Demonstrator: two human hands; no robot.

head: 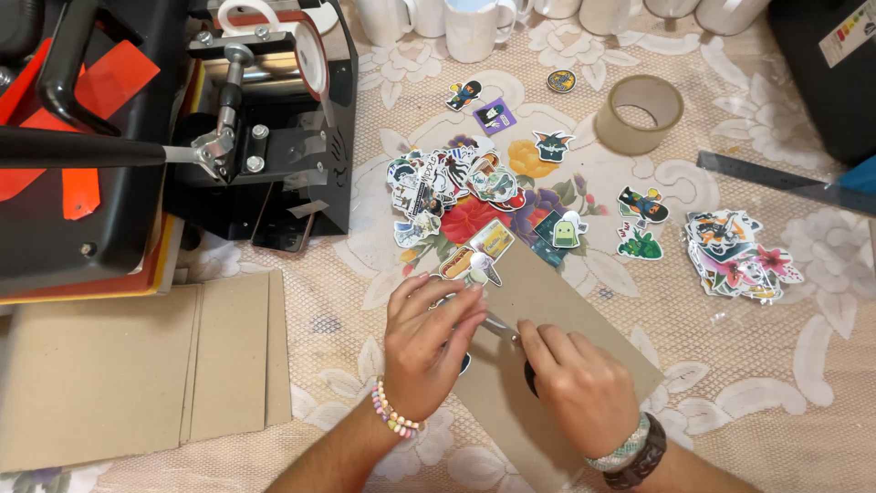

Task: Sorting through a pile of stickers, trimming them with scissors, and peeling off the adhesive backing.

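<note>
The right hand (577,383) was closed over the black handles of a pair of scissors (507,340) while the left hand (429,342) pinched a small sticker (464,306) at the blades, both working over a brown cardboard sheet (557,310) that lay slantwise beneath as a backing. Just beyond, a heap of cut stickers (452,187) lay within easy reach, with a tape roll (639,113) and white mugs (474,26) farther back by the mug press (265,110).

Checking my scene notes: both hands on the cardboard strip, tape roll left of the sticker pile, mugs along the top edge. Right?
One slip: the tape roll lies right of the sticker pile, per the head view. Both hands, left and right, are on the cardboard strip; mugs line the top.
</note>
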